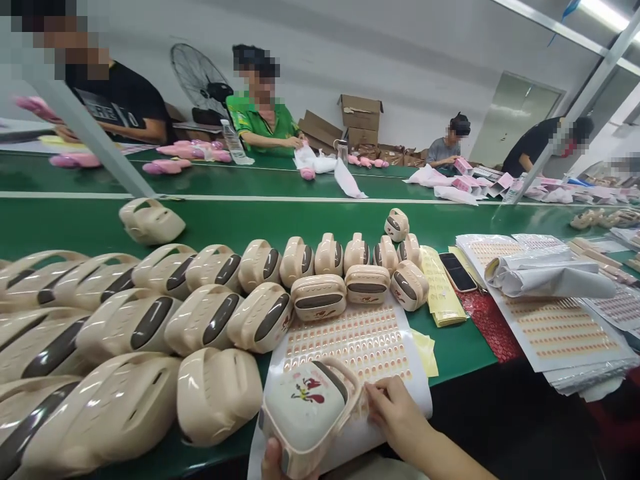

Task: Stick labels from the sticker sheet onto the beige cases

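Note:
A cream plastic case with a carrying handle and a pale panel bearing a red, green and yellow picture is tilted up at the bottom middle. My left hand grips it from below at its near left corner; most of that hand is out of view. My right hand is at the case's right side, thumb and forefinger pinched together by the handle. Whatever is between those fingertips is too small to make out. Under the case lies a white sheet of small orange-brown stickers.
Rows of similar cream cases fill the left and middle of the green table. To the right lie yellow sheets, a phone and more sticker sheets. Several people work across the table among pink items.

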Demonstrator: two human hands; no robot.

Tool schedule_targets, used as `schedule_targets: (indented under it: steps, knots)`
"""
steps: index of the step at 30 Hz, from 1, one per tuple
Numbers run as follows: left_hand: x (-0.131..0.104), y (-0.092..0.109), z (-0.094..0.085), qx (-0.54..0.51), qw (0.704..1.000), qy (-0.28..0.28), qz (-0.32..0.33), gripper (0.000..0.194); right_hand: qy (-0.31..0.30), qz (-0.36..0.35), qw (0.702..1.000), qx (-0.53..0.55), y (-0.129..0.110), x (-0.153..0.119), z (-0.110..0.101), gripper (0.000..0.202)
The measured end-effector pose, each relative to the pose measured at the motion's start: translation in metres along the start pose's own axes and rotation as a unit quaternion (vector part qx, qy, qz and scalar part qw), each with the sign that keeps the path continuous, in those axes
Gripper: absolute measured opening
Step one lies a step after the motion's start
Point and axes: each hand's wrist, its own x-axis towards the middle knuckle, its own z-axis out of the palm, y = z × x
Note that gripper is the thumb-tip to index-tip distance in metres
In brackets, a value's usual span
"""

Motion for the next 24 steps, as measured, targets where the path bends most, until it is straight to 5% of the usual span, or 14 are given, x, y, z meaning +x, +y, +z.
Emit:
schedule_targets:
  steps: [6,11,14,17,24]
  knots:
    - [0.022,0.001,0.027,-0.119,0.987,-0.088,0.067,0.04,0.04,-0.048,0.996,-0.069,0.0,-0.001,0.017,0.033]
    - [0.026,-0.007,0.055,-0.128,0.987,-0.065,0.076,0.042,0.051,0.078,0.99,0.105,-0.015,0.011,-0.003,0.024]
    - [0.027,-0.014,0.066,-0.126,0.99,-0.01,0.06,0.042,0.07,0.213,0.919,0.324,-0.035,0.025,-0.023,0.028]
    - [0.029,-0.018,0.074,-0.117,0.991,0.017,0.059,0.04,0.107,0.23,0.868,0.427,-0.055,0.039,-0.03,0.036]
    - [0.033,-0.022,0.088,-0.089,0.989,0.062,0.104,0.036,0.201,0.18,0.924,0.273,-0.069,0.046,-0.015,0.033]
